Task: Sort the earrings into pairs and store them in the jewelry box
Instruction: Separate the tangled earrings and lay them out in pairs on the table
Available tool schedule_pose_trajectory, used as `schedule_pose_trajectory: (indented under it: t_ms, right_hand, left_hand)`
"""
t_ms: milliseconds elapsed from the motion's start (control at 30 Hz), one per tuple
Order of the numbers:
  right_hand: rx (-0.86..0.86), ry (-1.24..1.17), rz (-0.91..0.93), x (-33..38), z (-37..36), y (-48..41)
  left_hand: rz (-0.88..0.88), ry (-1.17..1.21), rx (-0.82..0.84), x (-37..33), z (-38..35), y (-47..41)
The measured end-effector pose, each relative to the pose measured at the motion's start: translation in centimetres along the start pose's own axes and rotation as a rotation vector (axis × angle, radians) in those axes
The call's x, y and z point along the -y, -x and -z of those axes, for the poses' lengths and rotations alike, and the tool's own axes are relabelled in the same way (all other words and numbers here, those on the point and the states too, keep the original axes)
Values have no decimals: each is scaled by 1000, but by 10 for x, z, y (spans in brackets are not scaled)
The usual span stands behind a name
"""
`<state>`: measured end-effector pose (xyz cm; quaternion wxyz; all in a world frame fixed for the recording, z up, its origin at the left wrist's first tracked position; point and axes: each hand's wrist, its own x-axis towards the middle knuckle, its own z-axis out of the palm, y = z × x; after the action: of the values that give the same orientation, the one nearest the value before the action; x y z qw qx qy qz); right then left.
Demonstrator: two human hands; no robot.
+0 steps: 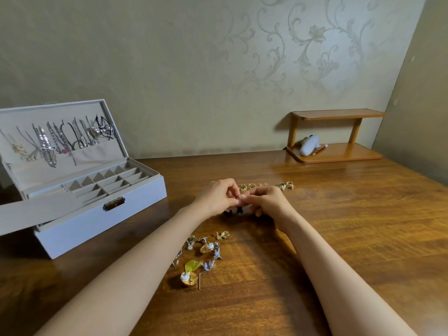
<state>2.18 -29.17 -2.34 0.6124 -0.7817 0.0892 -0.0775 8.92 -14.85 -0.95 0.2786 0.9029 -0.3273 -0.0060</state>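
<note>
A dark wooden surface [351, 226] fills the lower half of the view, set against a wall with patterned paper. On its left stands the pale grey jewelry box [97, 219], open, with its lid [14, 112] leaning back. Necklaces [48, 139] hang in a row inside the lid, above a tray of small square compartments [109, 180]. At the far right corner sits a small two-tier wooden shelf [337, 154], with a white object [309, 147] on its lower board. Two bare forearms reach in from the bottom edge and meet at the middle of the surface. The left hand [215, 197] and the right hand [269, 202] are close together. Their fingers [238, 202] are curled, and the tips touch one another at a single spot. Whether they clamp something is too small to tell. Just below the hands a white piece with black clover shapes [232, 211] shows. The earrings lie loose on the surface, none in the box. One cluster of earrings [206, 247] lies between the forearms, with a yellow-green earring [192, 265] and a round gold earring [188, 278] at its near end. Some gold earrings [246, 186] lie just behind the hands. Two more gold earrings [287, 185] lie a little farther right.
</note>
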Motion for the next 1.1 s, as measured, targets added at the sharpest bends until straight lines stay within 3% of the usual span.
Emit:
schedule_pose_trajectory:
  t_ms: [267,433,533,767,1000,1100]
  right_hand:
    - [-23,65,-13,1,0,-1]
    - [-210,516,169,-1,-7,-5]
    - [-192,675,239,-2,-17,-5]
    - [-195,542,193,1,-16,-6]
    - [-39,625,106,5,-4,-2]
    - [-96,702,117,1,-13,1]
  left_hand:
    - [15,17,12,-1,8,4]
    - [47,-233,-10,5,11,7]
    - [66,-287,42,3,9,9]
    - [75,-308,63,1,8,11]
    - [72,-267,54,2,10,16]
    - [61,-295,57,-1,10,17]
